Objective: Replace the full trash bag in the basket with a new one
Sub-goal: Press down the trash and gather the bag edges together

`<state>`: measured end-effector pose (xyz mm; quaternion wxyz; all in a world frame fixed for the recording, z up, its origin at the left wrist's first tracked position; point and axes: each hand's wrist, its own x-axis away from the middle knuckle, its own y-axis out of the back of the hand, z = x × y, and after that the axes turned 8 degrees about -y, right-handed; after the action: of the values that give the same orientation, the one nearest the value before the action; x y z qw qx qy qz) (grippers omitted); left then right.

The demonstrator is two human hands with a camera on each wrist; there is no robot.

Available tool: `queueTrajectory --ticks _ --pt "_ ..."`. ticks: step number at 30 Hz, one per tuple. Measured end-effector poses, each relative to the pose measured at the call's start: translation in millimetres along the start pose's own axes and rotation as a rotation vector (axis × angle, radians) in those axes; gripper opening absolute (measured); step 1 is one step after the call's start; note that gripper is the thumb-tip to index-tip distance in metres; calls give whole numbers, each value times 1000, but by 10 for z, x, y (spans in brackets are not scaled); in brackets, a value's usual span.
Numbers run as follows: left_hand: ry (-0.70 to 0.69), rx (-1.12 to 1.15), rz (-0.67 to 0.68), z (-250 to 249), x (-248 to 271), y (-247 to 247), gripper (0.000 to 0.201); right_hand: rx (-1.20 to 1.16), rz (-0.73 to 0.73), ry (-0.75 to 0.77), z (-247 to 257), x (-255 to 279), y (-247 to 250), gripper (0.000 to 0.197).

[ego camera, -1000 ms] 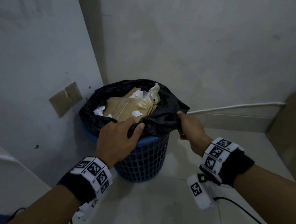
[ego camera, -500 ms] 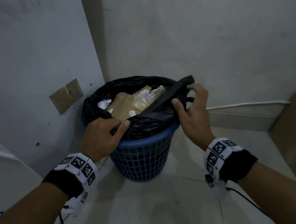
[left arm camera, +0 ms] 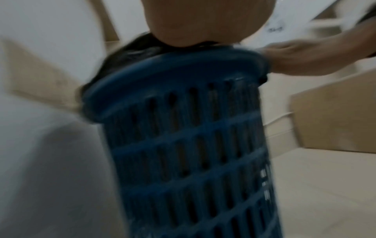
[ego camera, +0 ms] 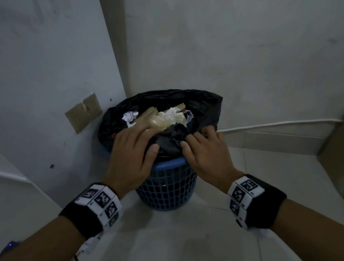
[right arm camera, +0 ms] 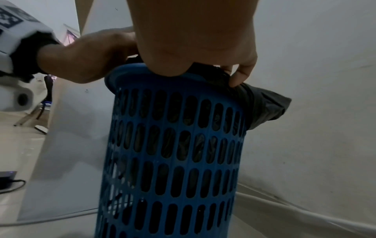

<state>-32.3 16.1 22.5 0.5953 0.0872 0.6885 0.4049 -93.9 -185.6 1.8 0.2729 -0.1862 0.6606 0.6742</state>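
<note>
Over on the left, a patch of brown tape (ego camera: 83, 112) clings to the wall, and just right of it our blue basket (ego camera: 167, 188) sits tucked in the corner, the full black trash bag (ego camera: 157, 103) inside it, paper and wrapping heaped to the brim.

Now our left hand (ego camera: 131, 153) lies over the near rim, thumb pressed into the gathered plastic. Its fingers reach in over the rubbish, and whether they are curled on the bag we cannot tell. We judge it is there to pin the trash down while the mouth closes.

Moving right, our right hand (ego camera: 205, 148) pinches a fold of the bag at the rim; the right wrist view shows fingertips (right arm camera: 237, 80) nipping the plastic where it drapes outside.

What's changed? Half a second ago that right hand was out wide, lifting the bag's edge high; now the 2 hands sit close together, the near edge bunched between them. The rear of the bag is not yet gathered.
</note>
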Motion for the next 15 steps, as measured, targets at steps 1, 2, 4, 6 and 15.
queueTrajectory --ticks 1,2,4,6,15 --pt "-14 -15 42 -97 -44 -33 38 0 22 12 37 41 14 44" --pt "-16 -36 83 -184 -80 -72 39 -20 22 23 56 76 25 44" --pt "12 -66 126 -300 -121 -136 41 -267 5 -13 11 89 100 35" --pt "46 -84 124 -327 -130 -179 40 -589 -69 -78 -106 95 166 24" --pt "-39 -123 -20 -264 -46 -256 39 -1123 638 -1186 -580 -105 127 64"
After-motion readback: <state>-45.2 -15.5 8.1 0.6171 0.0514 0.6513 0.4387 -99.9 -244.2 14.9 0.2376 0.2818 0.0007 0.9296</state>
